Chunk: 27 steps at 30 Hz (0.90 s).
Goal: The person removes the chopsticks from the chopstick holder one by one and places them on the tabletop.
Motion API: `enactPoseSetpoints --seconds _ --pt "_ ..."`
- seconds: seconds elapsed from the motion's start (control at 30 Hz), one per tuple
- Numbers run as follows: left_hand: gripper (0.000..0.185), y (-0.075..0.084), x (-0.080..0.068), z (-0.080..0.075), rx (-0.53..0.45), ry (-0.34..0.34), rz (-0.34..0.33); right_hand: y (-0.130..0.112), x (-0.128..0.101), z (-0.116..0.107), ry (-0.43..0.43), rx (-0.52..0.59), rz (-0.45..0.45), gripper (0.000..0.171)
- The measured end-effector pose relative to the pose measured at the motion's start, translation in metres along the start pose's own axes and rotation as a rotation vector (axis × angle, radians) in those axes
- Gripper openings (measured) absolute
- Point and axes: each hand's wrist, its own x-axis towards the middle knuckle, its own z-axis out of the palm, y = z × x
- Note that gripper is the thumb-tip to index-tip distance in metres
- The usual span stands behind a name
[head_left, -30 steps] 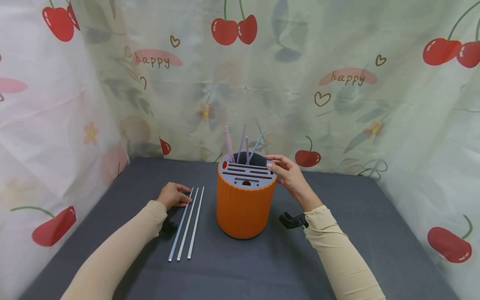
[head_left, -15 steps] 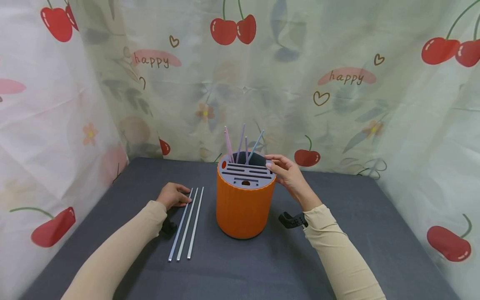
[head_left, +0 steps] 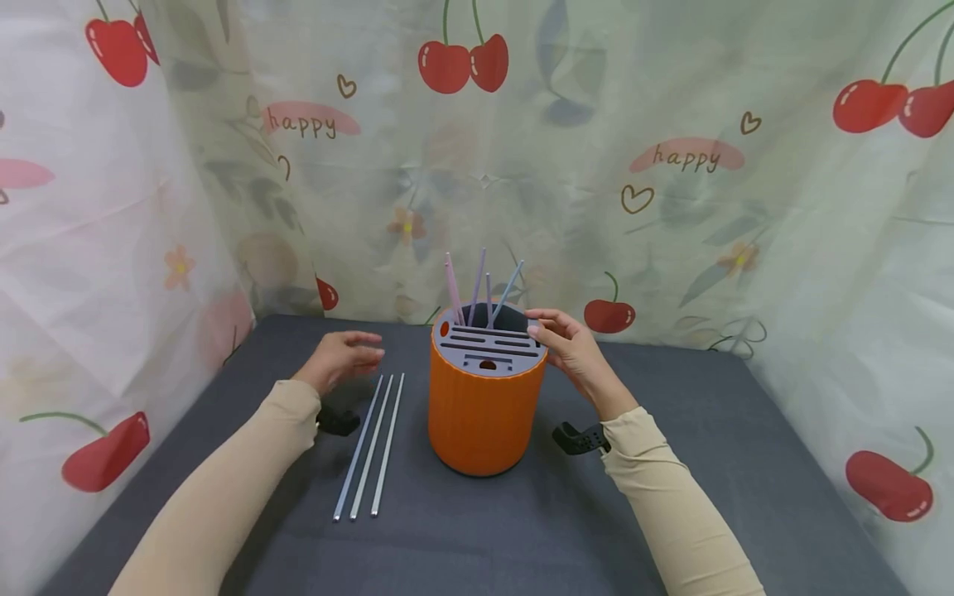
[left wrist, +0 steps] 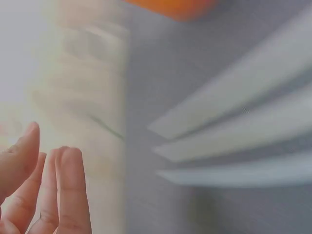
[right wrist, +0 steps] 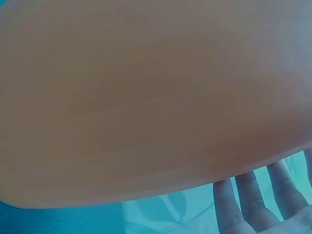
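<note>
An orange ribbed holder (head_left: 482, 414) with a grey slotted top (head_left: 488, 352) stands mid-table, several pastel straws (head_left: 477, 290) upright in its rear opening. My right hand (head_left: 566, 348) rests against the holder's top right rim, fingers curved on it; the right wrist view is filled by the orange wall (right wrist: 146, 97) with fingers (right wrist: 253, 200) below. My left hand (head_left: 339, 358) hovers open above the table, left of three pale straws (head_left: 373, 443) lying side by side. The left wrist view shows straight fingers (left wrist: 63, 195) and the blurred straws (left wrist: 234, 141).
A dark grey cloth covers the table (head_left: 745, 463). Cherry-print curtains (head_left: 671, 165) close in the back and both sides. Black wrist straps (head_left: 581, 437) show at both wrists.
My left hand has lifted off the three lying straws and moved up and back, fingers spread. The right hand stays on the holder's rim.
</note>
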Motion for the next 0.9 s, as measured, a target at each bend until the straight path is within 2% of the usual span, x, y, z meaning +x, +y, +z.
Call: enactPoseSetpoints --seconds 0.2,0.3,0.37,0.47,0.6,0.73,0.9 --pt "0.049 0.078 -0.023 0.018 -0.163 -0.055 0.181 0.0 0.0 -0.001 0.004 -0.005 -0.002 0.036" --pt "0.043 0.105 -0.034 0.031 -0.259 -0.08 0.247 -0.001 0.0 -0.001 0.005 -0.004 0.001 0.037" --pt "0.039 0.116 -0.039 0.039 -0.289 -0.106 0.272 -0.001 -0.001 -0.001 0.004 -0.001 0.004 0.037" --pt "0.034 0.125 -0.044 0.051 -0.269 -0.143 0.276 -0.001 -0.001 0.0 0.002 0.001 0.005 0.037" --pt "0.033 0.126 -0.042 0.062 -0.218 -0.188 0.257 0.0 -0.001 -0.001 -0.001 0.012 0.006 0.038" --pt "0.032 0.123 -0.037 0.07 -0.2 -0.201 0.242 0.0 0.0 -0.001 -0.005 0.014 0.006 0.039" --pt "0.025 0.119 -0.033 0.075 -0.192 -0.186 0.221 0.001 0.002 0.0 -0.006 0.004 0.009 0.039"
